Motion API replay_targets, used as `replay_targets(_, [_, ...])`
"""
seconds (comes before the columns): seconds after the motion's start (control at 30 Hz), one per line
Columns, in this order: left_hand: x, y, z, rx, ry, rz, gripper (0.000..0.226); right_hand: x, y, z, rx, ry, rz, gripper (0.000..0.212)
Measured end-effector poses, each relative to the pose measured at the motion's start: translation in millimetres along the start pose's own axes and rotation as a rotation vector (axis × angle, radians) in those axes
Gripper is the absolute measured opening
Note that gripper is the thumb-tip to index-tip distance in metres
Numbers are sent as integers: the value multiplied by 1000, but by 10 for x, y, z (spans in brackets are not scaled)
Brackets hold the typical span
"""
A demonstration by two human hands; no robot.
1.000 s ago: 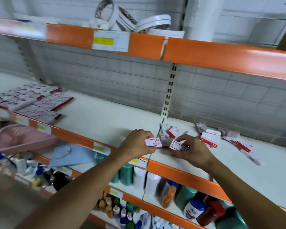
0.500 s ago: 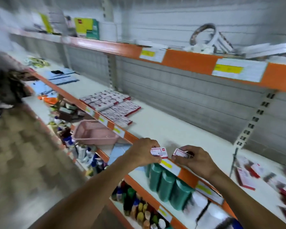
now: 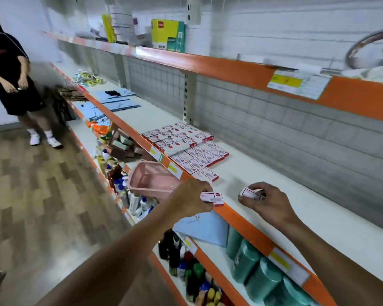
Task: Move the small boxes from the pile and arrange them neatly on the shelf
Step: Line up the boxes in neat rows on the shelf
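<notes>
Left hand [image 3: 191, 198] pinches one small box [image 3: 212, 198] over the shelf [image 3: 296, 208] edge, right hand [image 3: 266, 200] grips another [image 3: 250, 193] just above the boards; each should go flat, squared against the last box of the neat rows [image 3: 186, 149].

Arranged boxes [image 3: 184, 149] lie on the shelf [image 3: 263, 180], beyond the left hand [image 3: 191, 198]; the basket [image 3: 152, 181] sits just left of it, below; right hand [image 3: 266, 200] to its right.
</notes>
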State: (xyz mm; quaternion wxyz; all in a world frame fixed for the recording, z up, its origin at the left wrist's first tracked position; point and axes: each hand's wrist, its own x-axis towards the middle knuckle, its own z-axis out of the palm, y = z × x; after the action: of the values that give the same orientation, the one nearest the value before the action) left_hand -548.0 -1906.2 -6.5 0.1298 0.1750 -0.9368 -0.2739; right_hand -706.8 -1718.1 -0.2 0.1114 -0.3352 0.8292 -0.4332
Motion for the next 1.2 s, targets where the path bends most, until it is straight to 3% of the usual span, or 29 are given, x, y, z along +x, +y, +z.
replay_targets(0.23, [603, -382, -70, -8, 4, 32, 26, 686, -8, 303, -29, -23, -5, 28])
replay_targets(0.7, [1831, -649, -195, -4, -170, 145, 34, 1597, -73, 300, -93, 42, 51, 26])
replay_targets(0.97, [2255, -766, -76, 59, -365, 293, 52, 1658, -30, 398, -57, 162, 206, 25])
replay_targets(1.2, [2470, -843, 2, 161, -513, 489, 52, 1598, -86, 540, -76, 286, 368, 27])
